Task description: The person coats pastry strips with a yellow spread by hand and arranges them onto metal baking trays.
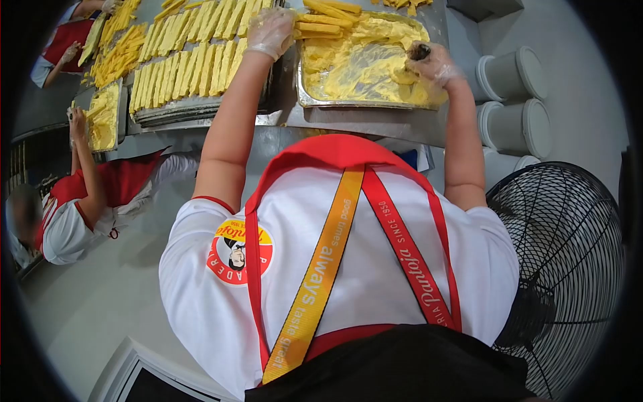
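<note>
My right hand, in a clear plastic glove, is closed around a dark-handled tool. Its working end cannot be told apart from the yellow cream below. That cream covers much of a shallow metal tray. Several yellow bread sticks lie at the tray's upper left, some reaching into it. My gloved left hand is closed at the right end of a baking tray bearing rows of coated sticks. What its fingers hold is hidden.
Grey lidded buckets are stacked at the right, above a black fan. At left, a person in a red apron works at another cream tray. Another person's hand is beyond, near piled sticks.
</note>
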{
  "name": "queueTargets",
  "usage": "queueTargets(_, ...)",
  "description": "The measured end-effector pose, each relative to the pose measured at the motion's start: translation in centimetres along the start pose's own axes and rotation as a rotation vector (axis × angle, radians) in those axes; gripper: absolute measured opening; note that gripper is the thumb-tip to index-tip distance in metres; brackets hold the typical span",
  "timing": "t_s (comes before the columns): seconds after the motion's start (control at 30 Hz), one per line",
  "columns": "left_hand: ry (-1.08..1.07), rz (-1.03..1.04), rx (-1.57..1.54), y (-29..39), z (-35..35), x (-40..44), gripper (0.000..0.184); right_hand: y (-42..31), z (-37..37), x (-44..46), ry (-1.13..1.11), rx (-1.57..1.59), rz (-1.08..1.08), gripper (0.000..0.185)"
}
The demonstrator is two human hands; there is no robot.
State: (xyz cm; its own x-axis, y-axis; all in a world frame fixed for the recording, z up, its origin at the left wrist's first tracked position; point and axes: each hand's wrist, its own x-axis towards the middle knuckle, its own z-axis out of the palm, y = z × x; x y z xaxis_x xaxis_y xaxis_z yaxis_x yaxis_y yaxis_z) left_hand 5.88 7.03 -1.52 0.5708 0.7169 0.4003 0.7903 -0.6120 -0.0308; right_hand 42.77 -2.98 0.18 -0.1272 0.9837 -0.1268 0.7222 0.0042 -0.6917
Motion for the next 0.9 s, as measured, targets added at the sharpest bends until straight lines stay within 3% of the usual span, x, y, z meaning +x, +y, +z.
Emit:
queueTargets(0.1, 0.049, 0.022, -0.025, 0.4, -0.4, 0.3, 0.016, 1.7, -0.1, 1.7, 0.151, -0.005, 0.154, 0.020)
queueTargets(0.23, 0.017, -0.053, -0.143, 2.8, -5.3, -0.4, 0.020, -0.6, 0.0, -1.1, 0.281, -0.127, -0.086, 0.021)
queueTargets(0.33, 0.093, -0.121, -0.447, 3.2, -4.8, -2.8, 0.021, -4.2, -1.7, -3.4, 0.043, -0.012, -0.042, 0.022)
queueTargets(0.47, 0.069, -0.253, -0.644, 6.6, -5.1, -3.9, 0.018, 0.5, -0.5, 0.4, -0.025, -0.079, 0.155, 0.022)
queueTargets(0.6, 0.076, -0.256, -0.752, 8.3, -1.2, -4.5, 0.017, 2.1, 2.3, 3.2, 0.410, -0.372, -0.127, 0.020)
queueTargets(0.7, 0.048, -0.251, -0.675, 8.3, 0.0, -4.6, 0.030, -2.9, 3.1, 1.3, 0.450, 0.246, 0.047, 0.020)
queueTargets(0.8, 0.087, -0.291, -0.686, 9.5, -0.9, -4.3, 0.035, -6.1, 4.3, -0.7, 0.357, 0.410, 0.000, 0.019)
queueTargets(0.9, 0.051, -0.302, -0.716, 9.4, -1.0, -4.3, 0.036, -4.5, 6.9, -0.4, 0.404, 0.310, -0.058, 0.016)
